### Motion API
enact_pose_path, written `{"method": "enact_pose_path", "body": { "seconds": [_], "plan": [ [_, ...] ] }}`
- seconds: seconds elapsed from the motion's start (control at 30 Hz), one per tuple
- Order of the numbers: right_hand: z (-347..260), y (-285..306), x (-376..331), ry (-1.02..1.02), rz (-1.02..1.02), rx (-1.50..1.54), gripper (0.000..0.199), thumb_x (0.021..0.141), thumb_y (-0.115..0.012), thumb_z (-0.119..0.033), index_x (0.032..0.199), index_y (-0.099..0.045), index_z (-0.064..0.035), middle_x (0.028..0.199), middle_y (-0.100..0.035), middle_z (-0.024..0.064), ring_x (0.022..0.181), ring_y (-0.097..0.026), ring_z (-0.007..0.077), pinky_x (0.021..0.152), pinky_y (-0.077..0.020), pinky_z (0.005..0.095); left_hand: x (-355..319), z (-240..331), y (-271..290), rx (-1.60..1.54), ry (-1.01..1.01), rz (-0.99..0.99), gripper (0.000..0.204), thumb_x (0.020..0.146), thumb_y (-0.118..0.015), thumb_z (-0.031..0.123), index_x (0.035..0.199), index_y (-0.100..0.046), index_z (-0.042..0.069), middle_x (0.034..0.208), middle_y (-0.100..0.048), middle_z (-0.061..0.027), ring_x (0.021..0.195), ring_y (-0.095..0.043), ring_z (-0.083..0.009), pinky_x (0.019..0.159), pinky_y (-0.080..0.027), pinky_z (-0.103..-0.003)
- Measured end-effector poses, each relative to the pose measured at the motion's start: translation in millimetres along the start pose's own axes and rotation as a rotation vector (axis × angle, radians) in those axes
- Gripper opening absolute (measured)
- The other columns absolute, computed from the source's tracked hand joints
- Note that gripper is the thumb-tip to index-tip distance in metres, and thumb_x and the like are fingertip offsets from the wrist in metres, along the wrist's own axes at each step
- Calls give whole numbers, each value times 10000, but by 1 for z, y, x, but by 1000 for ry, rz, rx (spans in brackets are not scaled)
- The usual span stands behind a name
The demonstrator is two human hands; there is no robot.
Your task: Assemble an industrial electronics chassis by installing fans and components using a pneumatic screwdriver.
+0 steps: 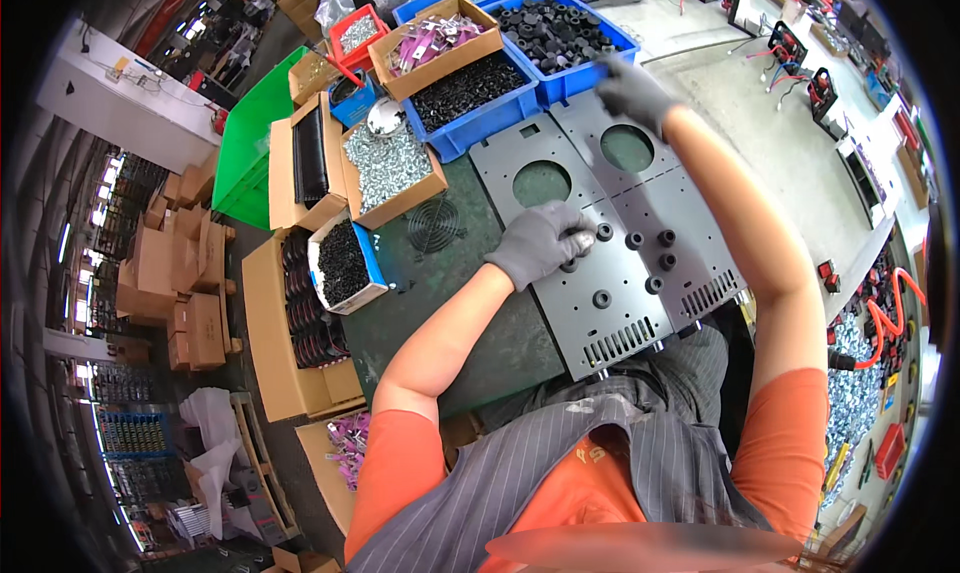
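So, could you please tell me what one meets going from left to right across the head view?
Green plastic crate, cardboard box of silver fasteners, grey-gloved left hand, grey-gloved right hand.

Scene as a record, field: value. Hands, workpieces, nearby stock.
Left hand: gray-gloved, at the left panel, fingertips beside a black round part; grip unclear
Right hand: gray-gloved, by the near edge of the blue bin; contents of grip unclear
Panels: two, dark gray, side by side, each with one large round hole
Loose parts: several black round ones on both panels
Left of panels: cardboard box of silver hardware
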State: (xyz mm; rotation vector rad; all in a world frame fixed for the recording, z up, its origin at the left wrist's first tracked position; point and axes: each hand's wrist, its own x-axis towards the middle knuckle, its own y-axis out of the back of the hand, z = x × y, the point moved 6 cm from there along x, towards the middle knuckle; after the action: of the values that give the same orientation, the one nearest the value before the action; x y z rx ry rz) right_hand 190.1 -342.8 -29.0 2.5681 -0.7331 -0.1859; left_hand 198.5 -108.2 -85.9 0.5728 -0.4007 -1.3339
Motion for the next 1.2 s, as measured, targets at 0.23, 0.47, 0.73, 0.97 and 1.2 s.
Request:
{"method": "enact_pose_path", "body": {
  "seconds": [0.23,0.47,0.73,0.97,1.2],
  "plan": [
    [-94,31,-60,309,137,178,505,908,-534,-358,1314,-472,-64,1050,-574,36,870,-533,103,730,-438,236,-29,-10,88,106,-20,428,230,819,-643,211,1005,-655,76,884,-650,-124,802,-632,-233,735,-497,-336],
    [-24,-7,-250,-31,-343,341,516,802,-624,-430,967,-601,59,829,-613,95,691,-576,142,618,-461,250,-67,-108,213,500,449,558,349,828,-616,294,1143,-635,146,1048,-661,-136,961,-639,-273,858,-486,-347],
    [174,32,-424,-850,-259,170,422,852,-614,-356,1020,-631,31,846,-638,66,744,-591,128,649,-478,257,-8,-158,224,574,735,151,674,815,-578,475,1398,-387,197,1446,-329,-189,1311,-364,-345,1087,-298,-407],
    [202,83,-467,-666,559,39,416,881,-606,-216,1181,-554,68,1076,-623,86,875,-571,148,762,-452,274,-25,-151,226,371,727,396,396,820,-544,254,1185,-579,102,1081,-608,-141,888,-615,-231,842,-486,-348],
    [222,78,-489,-453,824,110,407,883,-598,-162,1213,-534,67,1113,-603,100,978,-564,163,857,-450,276,-44,-171,227,-1104,582,896,108,877,-517,97,966,-545,42,769,-515,-51,594,-506,-126,430,-406,-197]
  ]
}}
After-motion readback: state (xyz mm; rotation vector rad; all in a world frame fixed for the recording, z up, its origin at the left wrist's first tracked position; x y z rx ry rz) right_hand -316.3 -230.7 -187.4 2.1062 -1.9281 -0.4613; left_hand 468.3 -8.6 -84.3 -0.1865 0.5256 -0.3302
